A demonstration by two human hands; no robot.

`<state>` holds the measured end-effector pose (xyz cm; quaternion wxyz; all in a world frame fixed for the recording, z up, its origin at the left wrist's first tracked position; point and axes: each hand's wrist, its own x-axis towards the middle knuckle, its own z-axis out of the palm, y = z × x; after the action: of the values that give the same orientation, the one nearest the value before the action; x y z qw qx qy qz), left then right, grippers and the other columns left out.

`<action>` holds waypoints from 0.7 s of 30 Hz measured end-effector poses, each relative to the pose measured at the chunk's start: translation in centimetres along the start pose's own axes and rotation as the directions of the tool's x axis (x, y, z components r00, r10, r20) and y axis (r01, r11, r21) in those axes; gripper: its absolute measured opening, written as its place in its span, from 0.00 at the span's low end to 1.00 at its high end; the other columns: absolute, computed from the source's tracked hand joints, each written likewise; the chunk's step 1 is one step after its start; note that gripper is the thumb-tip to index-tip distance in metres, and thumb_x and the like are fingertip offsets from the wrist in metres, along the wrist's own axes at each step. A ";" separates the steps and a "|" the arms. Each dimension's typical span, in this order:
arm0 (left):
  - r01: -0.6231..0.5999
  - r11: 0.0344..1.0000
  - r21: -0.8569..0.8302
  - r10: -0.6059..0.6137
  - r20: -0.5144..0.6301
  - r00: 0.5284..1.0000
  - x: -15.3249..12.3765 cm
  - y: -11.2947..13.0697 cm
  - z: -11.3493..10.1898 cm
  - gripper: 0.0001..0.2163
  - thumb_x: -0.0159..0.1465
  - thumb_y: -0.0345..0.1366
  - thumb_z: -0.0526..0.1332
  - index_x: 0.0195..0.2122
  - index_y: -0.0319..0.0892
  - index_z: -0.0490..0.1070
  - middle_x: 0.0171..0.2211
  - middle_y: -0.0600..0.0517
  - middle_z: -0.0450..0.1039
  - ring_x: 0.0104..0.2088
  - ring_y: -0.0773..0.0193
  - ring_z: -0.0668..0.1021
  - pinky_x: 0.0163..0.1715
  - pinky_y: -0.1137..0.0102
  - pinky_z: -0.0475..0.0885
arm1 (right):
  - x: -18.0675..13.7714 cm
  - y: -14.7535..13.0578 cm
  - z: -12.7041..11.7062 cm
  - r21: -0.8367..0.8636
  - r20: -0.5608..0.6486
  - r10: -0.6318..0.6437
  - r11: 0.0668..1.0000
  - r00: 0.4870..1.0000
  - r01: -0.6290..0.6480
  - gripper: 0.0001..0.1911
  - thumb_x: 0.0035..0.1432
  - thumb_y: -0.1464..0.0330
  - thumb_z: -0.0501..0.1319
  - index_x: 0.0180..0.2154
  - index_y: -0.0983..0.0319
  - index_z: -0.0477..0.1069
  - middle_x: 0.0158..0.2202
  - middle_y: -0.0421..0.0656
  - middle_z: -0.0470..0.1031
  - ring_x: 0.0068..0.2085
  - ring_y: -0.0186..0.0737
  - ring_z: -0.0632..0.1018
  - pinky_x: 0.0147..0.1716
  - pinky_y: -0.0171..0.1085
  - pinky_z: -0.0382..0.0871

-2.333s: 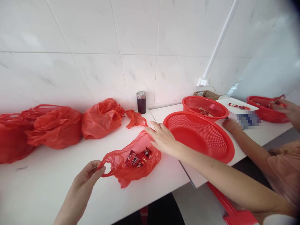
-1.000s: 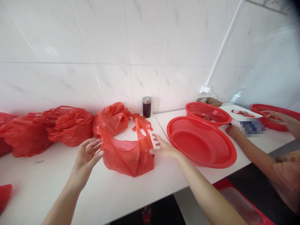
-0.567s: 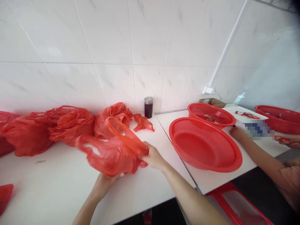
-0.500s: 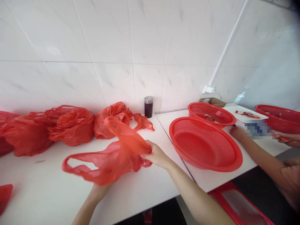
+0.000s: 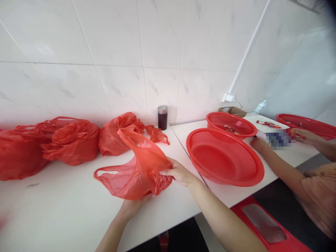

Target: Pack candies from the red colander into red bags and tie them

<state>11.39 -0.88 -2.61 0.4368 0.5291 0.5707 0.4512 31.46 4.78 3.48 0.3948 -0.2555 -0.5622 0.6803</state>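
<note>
A thin red plastic bag (image 5: 139, 171) with two loop handles is held above the white table, its handles pointing left and up. My right hand (image 5: 180, 173) grips the bag's right side, thumb on top and fingers behind the plastic. Below the bag is my left hand (image 5: 136, 205), palm side toward it; the bag covers most of its fingers, so I cannot see how they are placed. The lower right of the bag is bunched and crinkled. Just right of my right hand stands a large red perforated basket (image 5: 220, 162) with nothing in it.
Filled red bags (image 5: 72, 141) line the wall at left. A dark tumbler (image 5: 162, 119) stands behind a crumpled red bag (image 5: 157, 134). A second red basket (image 5: 231, 122) holds small packets. At right, a co-worker's arms (image 5: 283, 175) reach over the table (image 5: 65, 210). A red stool (image 5: 262, 220) is below.
Both hands have brought the bag slightly right, and its handles have swung upright and inward. My view has shifted a little. The co-worker's far hand has moved left.
</note>
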 end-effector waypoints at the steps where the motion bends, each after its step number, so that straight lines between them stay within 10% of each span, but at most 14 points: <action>1: -0.021 0.998 0.061 0.019 0.048 0.999 0.3 -0.1 0.4 0.17 0.49 0.46 0.67 0.39 0.46 0.72 0.39 0.44 0.78 0.41 0.46 0.79 0.40 0.57 0.74 | -0.2 0.5 -0.3 -0.043 -0.028 -0.006 0.999 1.000 0.005 0.27 0.52 0.68 0.66 0.54 0.58 0.67 0.53 0.45 0.73 0.54 0.44 0.74 0.54 0.44 0.66; 8: -0.037 0.894 0.447 0.027 0.029 0.999 3.1 0.0 -4.2 0.05 0.51 0.36 0.59 0.21 0.45 0.64 0.23 0.51 0.71 0.29 0.54 0.74 0.30 0.64 0.68 | -0.6 4.9 -4.8 -0.636 -0.473 -0.116 0.731 0.873 -0.247 0.11 0.58 0.70 0.57 0.42 0.62 0.73 0.42 0.47 0.74 0.45 0.44 0.76 0.47 0.44 0.67; 15: 0.077 0.912 0.402 -0.113 0.065 0.991 1.7 4.0 -7.6 0.23 0.55 0.48 0.64 0.49 0.46 0.67 0.45 0.48 0.76 0.44 0.51 0.77 0.41 0.62 0.71 | 0.8 3.5 -3.6 -0.670 -0.414 -0.255 0.736 0.874 -0.103 0.26 0.55 0.73 0.54 0.57 0.54 0.63 0.57 0.44 0.66 0.56 0.40 0.69 0.52 0.41 0.64; 21: 0.030 0.962 0.271 0.042 -0.256 0.966 5.3 8.1 -7.3 0.24 0.55 0.57 0.60 0.44 0.45 0.72 0.38 0.49 0.77 0.45 0.50 0.76 0.48 0.59 0.67 | 8.0 -2.2 -1.7 -0.771 -0.444 -0.333 0.614 0.832 -0.166 0.28 0.55 0.57 0.61 0.55 0.58 0.61 0.54 0.47 0.70 0.54 0.47 0.71 0.51 0.45 0.64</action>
<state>5.69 4.34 6.72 0.2801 0.5224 0.6778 0.4351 28.92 12.47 5.96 0.4188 -0.5569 -0.6753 0.2417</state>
